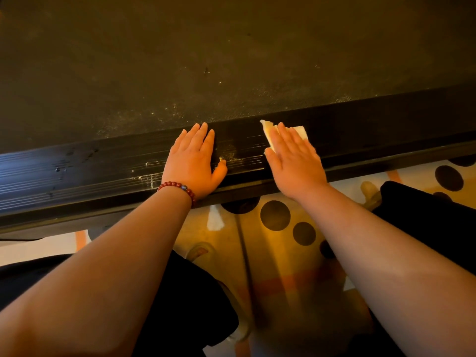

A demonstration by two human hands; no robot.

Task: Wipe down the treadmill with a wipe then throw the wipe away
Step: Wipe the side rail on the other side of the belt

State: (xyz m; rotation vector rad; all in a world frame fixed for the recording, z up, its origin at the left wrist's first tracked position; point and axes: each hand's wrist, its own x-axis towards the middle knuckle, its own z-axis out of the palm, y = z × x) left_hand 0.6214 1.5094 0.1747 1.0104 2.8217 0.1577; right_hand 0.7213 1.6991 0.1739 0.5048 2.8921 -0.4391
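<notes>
Dim, amber-lit floor with a black ribbed treadmill side rail (103,166) beside its dark belt (206,47).
Left hand (193,161) lies flat, fingers straight, on the rail; right hand (293,161) presses a white crumpled wipe (298,131) flat there. No readable writing.

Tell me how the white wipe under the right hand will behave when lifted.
The wipe looks thin and crumpled, one corner sticking out past the right hand, so it will probably droop limply and weigh little. Pressed flat on the side rail, it may cling slightly if damp.
</notes>
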